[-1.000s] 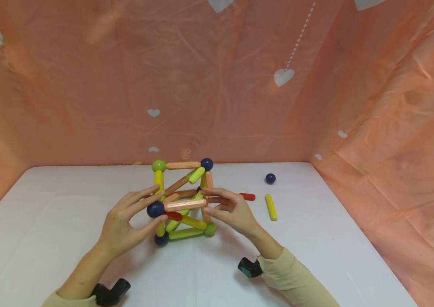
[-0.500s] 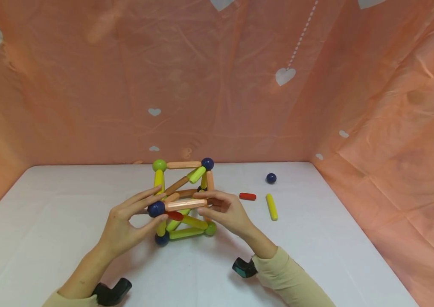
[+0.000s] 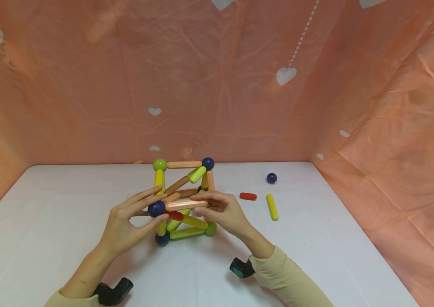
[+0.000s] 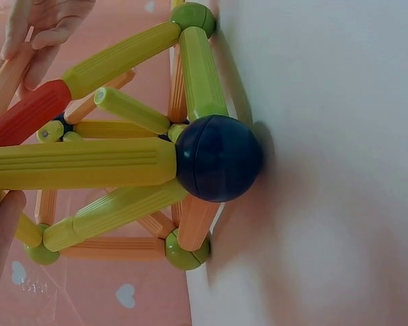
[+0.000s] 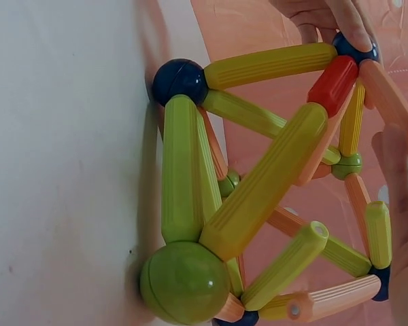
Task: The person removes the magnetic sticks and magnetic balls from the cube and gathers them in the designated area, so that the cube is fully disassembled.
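A cube-like frame of magnetic rods and balls stands on the table. My left hand (image 3: 124, 226) holds the navy ball (image 3: 157, 208) at its upper front-left corner, thumb below and fingers above. From that ball a peach rod (image 3: 186, 205) runs right, and my right hand (image 3: 226, 215) pinches it near its far end. A short red rod (image 5: 333, 86) and a yellow rod (image 5: 268, 180) slant from the same ball down to the green ball (image 5: 185, 282). Another navy ball (image 4: 221, 158) rests on the table at the lower front-left corner.
Right of the frame lie a loose short red rod (image 3: 248, 196), a yellow rod (image 3: 272, 207) and a navy ball (image 3: 272, 178). The white table (image 3: 316, 256) ends at an orange cloth backdrop (image 3: 217, 85) with hearts. Black wrist devices (image 3: 114, 292) sit at both wrists.
My right hand has slid slightly left along the peach rod, uncovering the loose red rod on the table. The left hand keeps its hold on the navy ball.
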A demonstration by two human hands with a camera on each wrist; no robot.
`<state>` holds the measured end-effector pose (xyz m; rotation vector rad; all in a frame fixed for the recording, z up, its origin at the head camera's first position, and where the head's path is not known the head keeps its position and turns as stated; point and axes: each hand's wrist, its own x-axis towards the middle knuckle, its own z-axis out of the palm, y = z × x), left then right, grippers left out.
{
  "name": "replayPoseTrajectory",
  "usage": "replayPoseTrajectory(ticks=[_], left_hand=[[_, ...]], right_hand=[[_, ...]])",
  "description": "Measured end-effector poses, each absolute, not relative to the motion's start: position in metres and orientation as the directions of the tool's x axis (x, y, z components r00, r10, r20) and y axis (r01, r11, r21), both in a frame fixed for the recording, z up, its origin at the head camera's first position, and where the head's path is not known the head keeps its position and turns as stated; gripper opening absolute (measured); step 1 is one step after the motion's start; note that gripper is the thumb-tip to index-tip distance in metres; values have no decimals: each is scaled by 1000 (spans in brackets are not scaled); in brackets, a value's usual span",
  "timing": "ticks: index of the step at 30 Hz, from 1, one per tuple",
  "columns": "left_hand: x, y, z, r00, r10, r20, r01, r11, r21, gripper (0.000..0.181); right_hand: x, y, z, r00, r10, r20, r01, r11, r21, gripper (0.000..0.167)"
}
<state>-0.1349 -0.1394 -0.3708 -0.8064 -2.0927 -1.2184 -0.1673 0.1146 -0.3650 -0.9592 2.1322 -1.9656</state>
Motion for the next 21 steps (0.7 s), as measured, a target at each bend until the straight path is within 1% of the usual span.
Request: replayPoseTrajectory(ticks=[5, 9, 16, 21], left_hand=[[-135, -139, -369, -653, 208, 729, 737, 394, 548, 46], [-135, -139, -369, -655, 206, 727, 734, 403, 547, 45], [-135, -139, -369, -652, 204, 730, 735, 403, 545, 44], [-135, -138, -368, -626, 192, 756, 754, 396, 524, 47]], right_hand=[[-167, 114, -367, -780, -482, 398, -431, -47, -901, 31], [-167, 114, -368, -766, -479, 429, -456, -66, -888, 31], [-164, 113, -368, -794, -488, 362, -387, -52, -921, 37], [-165, 115, -368, -804, -483, 346, -367, -54, -929, 41]])
